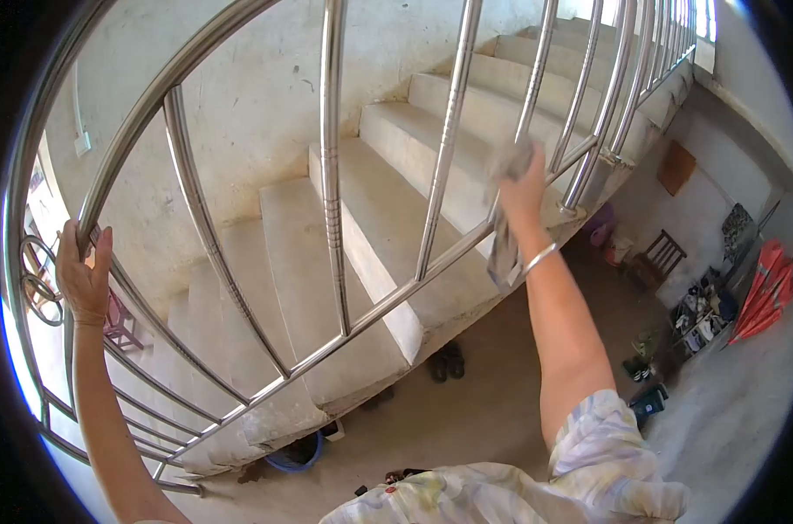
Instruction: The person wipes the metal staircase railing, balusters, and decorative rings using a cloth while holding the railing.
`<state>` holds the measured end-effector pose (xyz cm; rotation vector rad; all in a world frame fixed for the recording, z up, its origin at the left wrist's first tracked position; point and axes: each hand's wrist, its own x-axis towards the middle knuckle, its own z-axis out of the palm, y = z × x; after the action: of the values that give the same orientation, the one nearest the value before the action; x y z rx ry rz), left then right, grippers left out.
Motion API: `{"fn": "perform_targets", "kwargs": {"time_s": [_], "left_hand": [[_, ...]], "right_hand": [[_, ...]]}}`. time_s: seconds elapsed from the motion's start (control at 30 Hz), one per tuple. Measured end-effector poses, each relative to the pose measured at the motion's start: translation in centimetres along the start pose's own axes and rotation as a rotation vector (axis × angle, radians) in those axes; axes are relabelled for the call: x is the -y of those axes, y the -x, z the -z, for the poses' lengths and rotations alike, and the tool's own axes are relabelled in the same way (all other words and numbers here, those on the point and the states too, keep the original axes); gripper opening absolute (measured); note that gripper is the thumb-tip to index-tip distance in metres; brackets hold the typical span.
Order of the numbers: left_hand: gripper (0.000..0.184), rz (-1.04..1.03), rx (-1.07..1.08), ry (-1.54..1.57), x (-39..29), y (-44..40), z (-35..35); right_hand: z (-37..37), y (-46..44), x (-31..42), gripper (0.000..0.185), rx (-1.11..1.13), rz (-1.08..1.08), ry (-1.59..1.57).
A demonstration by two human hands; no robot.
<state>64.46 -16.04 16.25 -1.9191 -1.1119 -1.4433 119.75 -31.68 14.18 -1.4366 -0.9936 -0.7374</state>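
Note:
My left hand (85,278) is wrapped around the curved metal handrail (202,48) of a stair railing at the left. My right hand (525,194), with a bangle at its wrist, is closed on a grey cloth (504,255). The cloth is held at a thin metal baluster (533,87), just above the sloping lower rail (379,311). Part of the cloth hangs down below the hand, and its upper part is blurred. The fingers of the right hand are partly hidden by the cloth.
Concrete stairs (387,188) climb to the upper right behind the railing. Below are a blue basin (298,463), dark shoes (447,361), a wooden chair (660,258), a cluttered rack (704,314) and a folded red umbrella-like fabric (765,295). A pink stool (120,321) shows at the left.

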Motion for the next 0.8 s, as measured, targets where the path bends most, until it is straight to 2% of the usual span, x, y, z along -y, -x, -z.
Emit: {"fn": "perform_targets", "kwargs": {"time_s": [0.13,0.2,0.23,0.27,0.33,0.4,0.47,0.5,0.63,0.67,0.7,0.73,0.8], "left_hand": [[0.041,0.043,-0.068,0.081,-0.6,0.3,-0.3],[0.041,0.023,-0.043,0.032,-1.7,-0.1,0.4],[0.039,0.103,0.014,0.062,-3.0,-0.5,1.1],[0.042,0.143,-0.011,0.225,-3.0,-0.6,0.8],[0.048,0.098,-0.058,0.257,-5.7,-1.3,1.5],[0.054,0.034,-0.071,0.198,-10.5,-2.7,3.2],[0.051,-0.214,-0.085,0.273,-14.8,-5.0,3.6],[0.051,-0.241,-0.089,0.268,-16.2,-6.2,3.3],[0.040,-0.195,-0.172,0.329,-19.8,-11.1,0.3],[0.037,-0.031,-0.026,0.261,-20.4,-12.0,-0.1],[0.037,0.136,0.123,0.193,-20.8,-12.7,-0.7],[0.037,0.136,0.108,0.195,-20.8,-12.9,-1.6],[0.035,0.072,-0.254,0.012,-20.2,-12.0,-3.8]], "right_hand": [[0.4,5.4,0.3,0.073,0.086,-0.016,0.077],[0.6,5.6,-0.9,0.075,0.123,0.057,0.165],[0.9,5.6,-1.3,0.075,0.121,0.060,0.141],[1.2,5.6,-1.6,0.075,0.129,0.083,0.140],[1.4,5.4,-1.0,0.075,0.125,0.110,0.122],[2.8,4.3,0.5,0.069,0.293,-0.173,0.107],[1.7,2.7,-1.1,0.051,0.078,-0.020,0.016],[1.8,1.6,-0.8,0.047,0.082,-0.057,-0.017],[3.1,-5.6,1.9,0.047,0.063,0.052,-0.193],[3.5,-7.9,2.4,0.048,0.075,0.076,-0.253],[3.5,-10.5,2.1,0.047,-0.010,0.197,-0.258],[3.3,-13.3,1.9,0.047,-0.093,0.318,-0.266],[4.5,-18.9,2.8,0.048,-0.165,0.423,-0.361]]}}
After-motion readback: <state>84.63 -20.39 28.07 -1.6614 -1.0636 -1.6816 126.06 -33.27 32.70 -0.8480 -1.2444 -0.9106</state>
